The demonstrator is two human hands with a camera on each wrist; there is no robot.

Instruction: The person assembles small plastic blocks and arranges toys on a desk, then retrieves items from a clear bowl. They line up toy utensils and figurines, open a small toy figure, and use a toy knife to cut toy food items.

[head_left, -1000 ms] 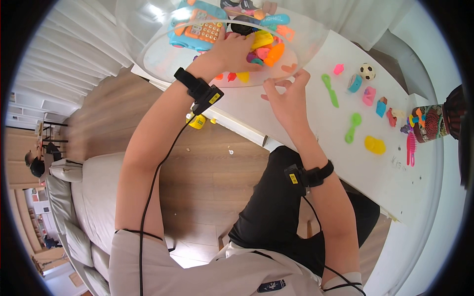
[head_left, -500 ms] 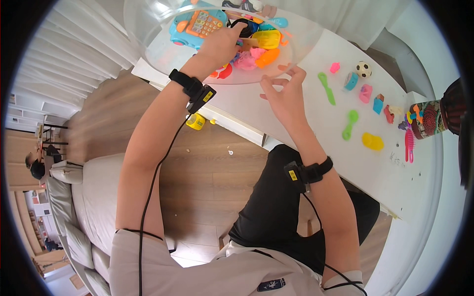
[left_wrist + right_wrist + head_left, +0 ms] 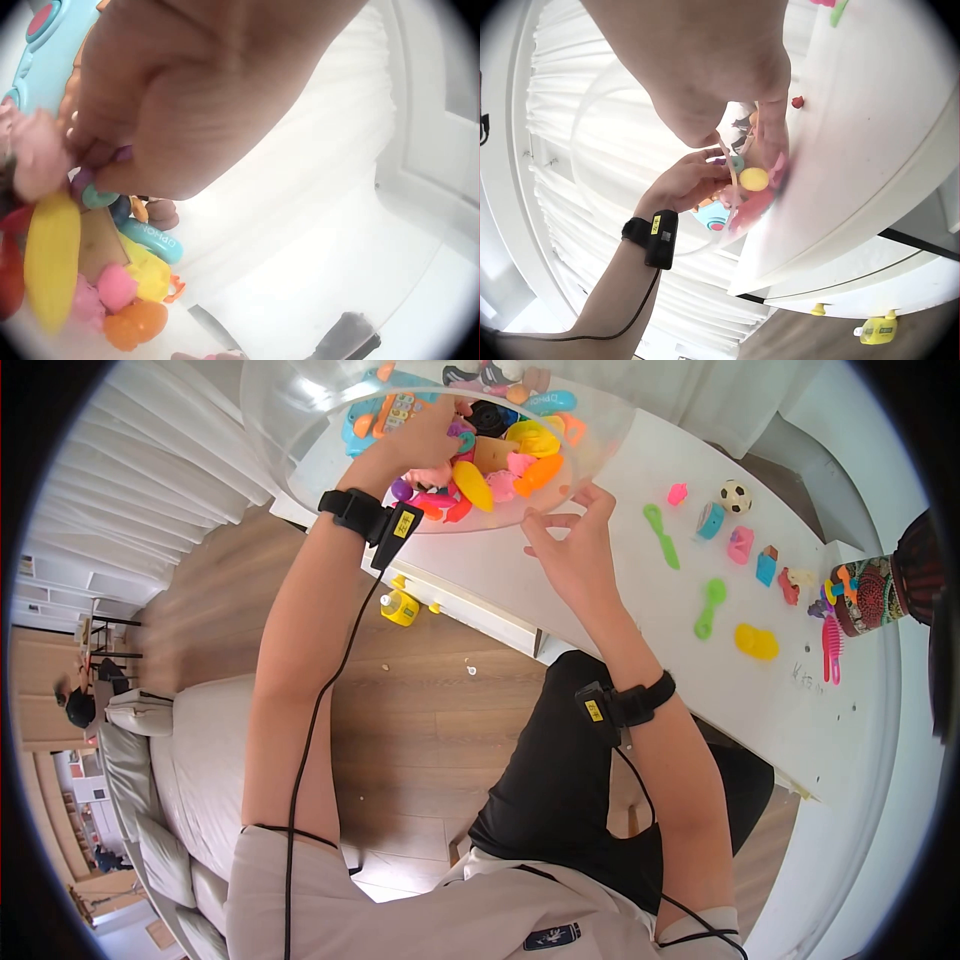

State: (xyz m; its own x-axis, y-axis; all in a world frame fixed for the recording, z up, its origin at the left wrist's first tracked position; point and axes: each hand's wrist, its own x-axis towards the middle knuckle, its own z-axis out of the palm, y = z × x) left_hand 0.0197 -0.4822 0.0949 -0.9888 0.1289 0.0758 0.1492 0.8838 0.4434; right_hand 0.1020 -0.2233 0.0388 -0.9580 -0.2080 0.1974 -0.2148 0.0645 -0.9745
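Observation:
My left hand (image 3: 425, 440) reaches inside a clear plastic tub (image 3: 262, 440) and pinches a small purple-and-teal toy (image 3: 97, 193), partly hidden by the fingers. Below that hand lie a yellow banana-shaped toy (image 3: 52, 262), a tan block (image 3: 103, 244) and an orange toy (image 3: 136, 324). A blue toy with orange number buttons (image 3: 362, 428) is beside it, partly covered by the hand. My right hand (image 3: 578, 560) grips the tub's near right rim between thumb and fingers, as the right wrist view shows.
Right of the tub, the white table (image 3: 650, 615) bears a green toy knife (image 3: 661, 536), a green spoon (image 3: 710, 608), a small football (image 3: 735, 496), a yellow toy (image 3: 756, 641) and a pink comb (image 3: 831, 650). A patterned pot (image 3: 868, 605) lies at the far right. A yellow bottle (image 3: 399, 608) shows below the table's edge.
My left hand has moved within the tub, toward its far left, and now holds the purple-and-teal toy. The yellow banana-shaped toy has come into view. My right hand stays at the rim.

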